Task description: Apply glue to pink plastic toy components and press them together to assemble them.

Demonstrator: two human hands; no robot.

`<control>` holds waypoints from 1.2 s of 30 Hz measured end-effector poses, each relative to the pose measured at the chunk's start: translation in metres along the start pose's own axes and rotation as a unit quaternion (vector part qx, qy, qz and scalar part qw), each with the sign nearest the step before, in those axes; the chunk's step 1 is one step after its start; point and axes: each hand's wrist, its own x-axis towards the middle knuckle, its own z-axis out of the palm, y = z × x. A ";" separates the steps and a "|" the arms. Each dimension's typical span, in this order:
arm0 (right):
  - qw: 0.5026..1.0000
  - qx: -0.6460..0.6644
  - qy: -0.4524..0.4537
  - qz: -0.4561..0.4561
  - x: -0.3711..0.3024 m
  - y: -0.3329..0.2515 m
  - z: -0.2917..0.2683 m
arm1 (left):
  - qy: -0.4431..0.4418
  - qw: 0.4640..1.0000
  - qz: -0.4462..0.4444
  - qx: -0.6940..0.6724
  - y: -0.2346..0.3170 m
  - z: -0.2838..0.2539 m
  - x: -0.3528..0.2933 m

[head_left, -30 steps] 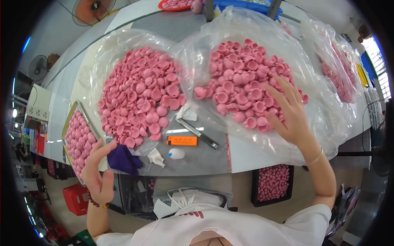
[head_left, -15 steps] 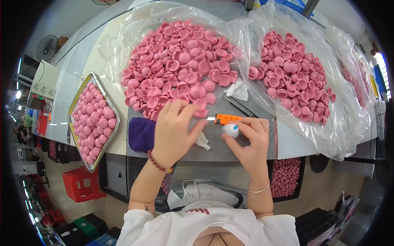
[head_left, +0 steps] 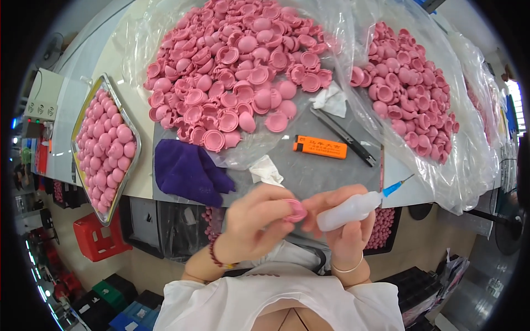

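Note:
Close to my body, in front of the table's near edge, my left hand (head_left: 255,223) pinches a small pink plastic half-shell (head_left: 297,211). My right hand (head_left: 348,240) is closed around a translucent white squeeze bottle (head_left: 349,212), tilted with its blue needle tip (head_left: 393,188) pointing up and right. The fingertips of both hands are close together beside the shell; whether the right ones touch it I cannot tell. Beyond my hands lies a large heap of pink half-shells (head_left: 243,83) on clear plastic sheeting.
A metal tray (head_left: 138,146) of pink balls stands at the left. Purple cloth (head_left: 187,171), crumpled white tissue (head_left: 266,170), an orange box (head_left: 320,147) and a dark cutter-like tool (head_left: 345,138) lie on the table. Another shell heap (head_left: 408,88) sits right. A red stool (head_left: 99,237) stands below left.
My left hand has come back from the heap's near edge toward my body and now holds a half-shell. My right hand has drawn nearer too, its bottle turned with the needle pointing right.

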 end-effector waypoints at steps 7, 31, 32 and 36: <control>0.999 -0.009 -0.036 -0.013 -0.005 0.018 0.002 | 0.071 0.982 -0.021 -0.172 -0.017 0.021 -0.025; 0.858 -0.393 -0.066 -0.325 0.005 -0.012 -0.014 | 0.036 0.906 -0.151 -0.394 -0.010 0.020 -0.015; 0.857 -0.393 -0.064 -0.327 0.005 -0.012 -0.013 | 0.038 0.911 -0.151 -0.383 -0.010 0.020 -0.015; 0.857 -0.394 -0.051 -0.327 0.004 -0.010 -0.013 | 0.041 0.909 -0.153 -0.386 -0.010 0.020 -0.014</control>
